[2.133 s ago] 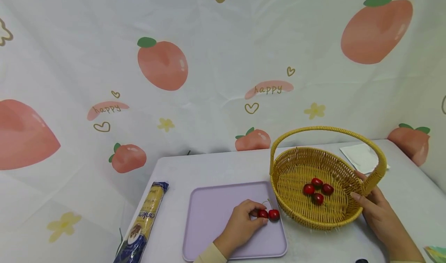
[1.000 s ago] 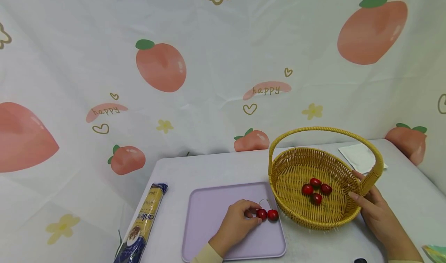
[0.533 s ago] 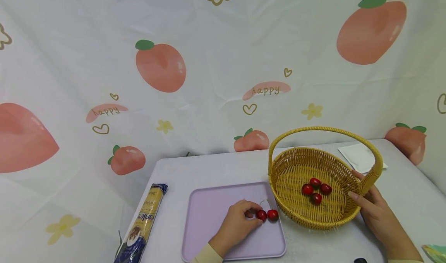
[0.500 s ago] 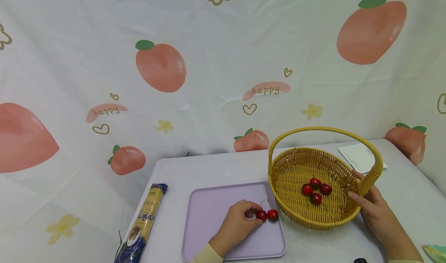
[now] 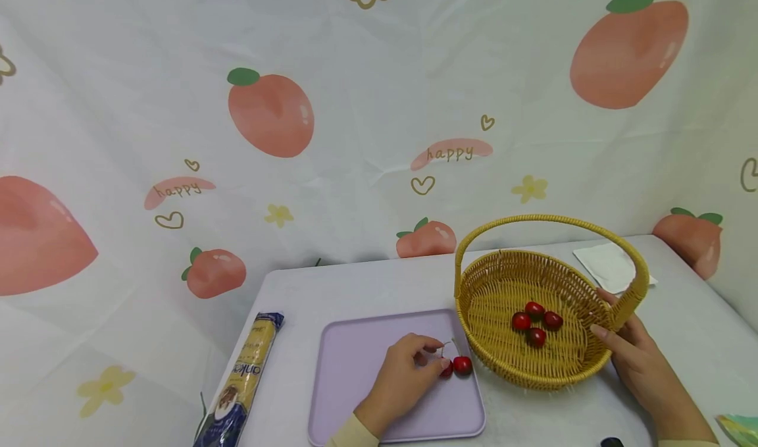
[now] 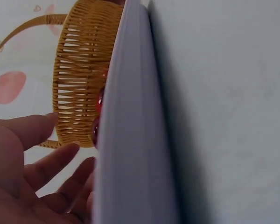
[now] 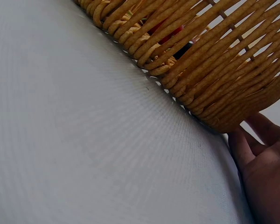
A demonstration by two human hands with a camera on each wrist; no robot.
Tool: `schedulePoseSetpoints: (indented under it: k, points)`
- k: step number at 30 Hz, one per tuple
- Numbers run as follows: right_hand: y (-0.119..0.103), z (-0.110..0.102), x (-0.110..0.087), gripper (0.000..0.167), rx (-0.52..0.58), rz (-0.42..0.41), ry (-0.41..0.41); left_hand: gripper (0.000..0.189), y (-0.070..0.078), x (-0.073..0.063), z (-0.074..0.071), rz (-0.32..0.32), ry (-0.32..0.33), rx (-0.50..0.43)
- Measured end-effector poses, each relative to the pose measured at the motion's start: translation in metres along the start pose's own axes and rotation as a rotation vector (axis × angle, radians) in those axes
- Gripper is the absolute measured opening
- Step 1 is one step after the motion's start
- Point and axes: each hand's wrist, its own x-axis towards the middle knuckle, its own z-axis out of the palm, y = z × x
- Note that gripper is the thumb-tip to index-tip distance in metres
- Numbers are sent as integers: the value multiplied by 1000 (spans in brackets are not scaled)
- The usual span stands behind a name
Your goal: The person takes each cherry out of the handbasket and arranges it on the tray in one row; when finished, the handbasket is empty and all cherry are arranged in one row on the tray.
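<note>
Two red cherries with thin stems lie at the right side of a lilac tray [image 5: 349, 341]. My left hand [image 5: 403, 381] hovers over the tray beside them, its thumb tip partly covering the left cherry [image 5: 447, 369]. The right cherry [image 5: 462, 366] lies against it. In the left wrist view, thumb and forefinger stand apart with nothing between them. My right hand [image 5: 642, 361] holds the right side of a yellow wicker basket [image 5: 503, 355], thumb over the rim and fingers outside. Several cherries [image 5: 535, 337] sit together on the basket's floor.
A long blue and yellow packet [image 5: 243, 374] lies along the table's left edge. Behind the basket is a flat white packet [image 5: 610, 266]. A small black object [image 5: 612, 442] and a green packet [image 5: 739, 428] show at the lower right. A fruit-print cloth hangs behind the table.
The fingers of my left hand have lifted slightly and its thumb has shifted over the left cherry, near the stems. My right hand keeps its hold on the basket.
</note>
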Motion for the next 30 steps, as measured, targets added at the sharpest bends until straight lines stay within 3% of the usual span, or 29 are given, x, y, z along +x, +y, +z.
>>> schedulePoseSetpoints:
  k: [4, 7, 14, 19, 23, 30]
  points:
    - [0, 0, 0, 69, 0, 5, 5, 21, 11, 9, -2, 38, 31, -70]
    - [0, 0, 0, 69, -1, 4, 9, 23, 20, 18, -3, 48, 14, -146]
    - [0, 1, 0, 68, -4, -7, 6, 40, 45, 41, -3, 52, -149, -411]
    - [-1, 1, 1, 69, 2, -11, -2, 48, 59, 59, 4, 92, -231, -471]
    - [-1, 0, 1, 69, 2, -20, -2, 52, 66, 75, 14, 82, -283, -521]
    - [0, -2, 1, 69, 8, -34, -6, 57, 72, 102, 38, 72, -317, -537]
